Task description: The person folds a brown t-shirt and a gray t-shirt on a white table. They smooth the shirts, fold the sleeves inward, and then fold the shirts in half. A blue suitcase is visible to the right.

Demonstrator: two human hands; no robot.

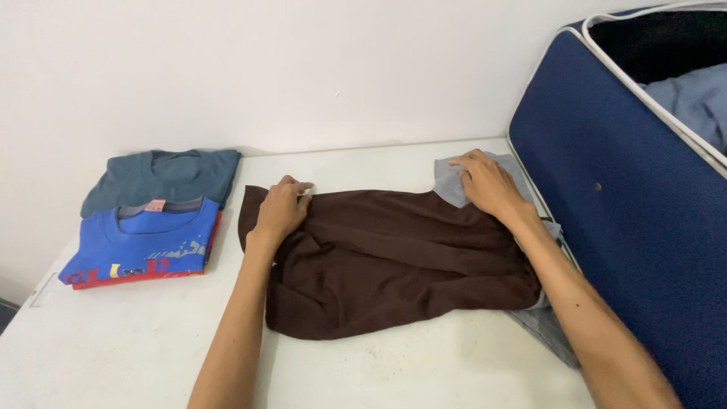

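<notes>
Head view showed a dark brown garment [394, 257] spread flat on the white tabletop [136, 348]. Left hand [280, 210] pinched its upper left edge, fingers [299, 189] curled closed on the cloth. Right hand [488, 184] lay flat and open, pressing a grey garment [448, 182] at the brown one's upper right corner. Left of the left fingers sat folded shirts [151, 227]; right of the right fingers stood a blue suitcase [621, 197].

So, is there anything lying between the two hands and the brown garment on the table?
Nothing visible is in the way. The left hand rests directly on the brown garment at its left edge. The right hand lies at its upper right corner, partly on the grey cloth that shows from under it.
</notes>
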